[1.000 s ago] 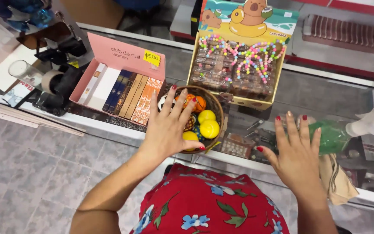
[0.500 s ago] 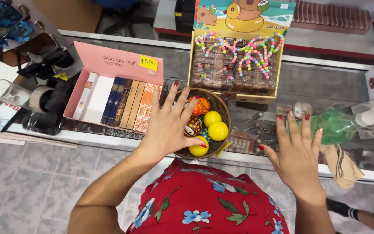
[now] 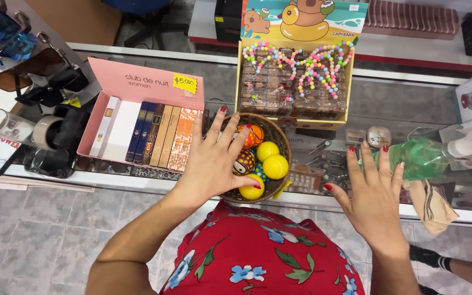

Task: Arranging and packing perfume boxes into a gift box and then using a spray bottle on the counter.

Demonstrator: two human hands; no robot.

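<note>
My left hand (image 3: 213,158) lies flat with fingers spread over the left side of a round wicker basket (image 3: 278,136) on a glass counter. The basket holds several small balls, yellow ones (image 3: 271,158) and patterned ones (image 3: 245,162). My right hand (image 3: 371,188) is flat on the glass farther right, fingers apart, holding nothing. Just beyond its fingertips lies a green spray bottle (image 3: 424,157) on its side with a white nozzle. Both hands have red nails.
A pink open box (image 3: 137,87) of slim boxed items sits left of the basket. Behind it stands a yellow display box (image 3: 295,82) of beaded bracelets. A beige cloth (image 3: 432,205) lies at right; sunglasses (image 3: 4,33) and a tape roll (image 3: 45,132) at left.
The view has shifted a little, so the counter sits lower in frame. Both hands stay spread in the same places on the basket and the glass.
</note>
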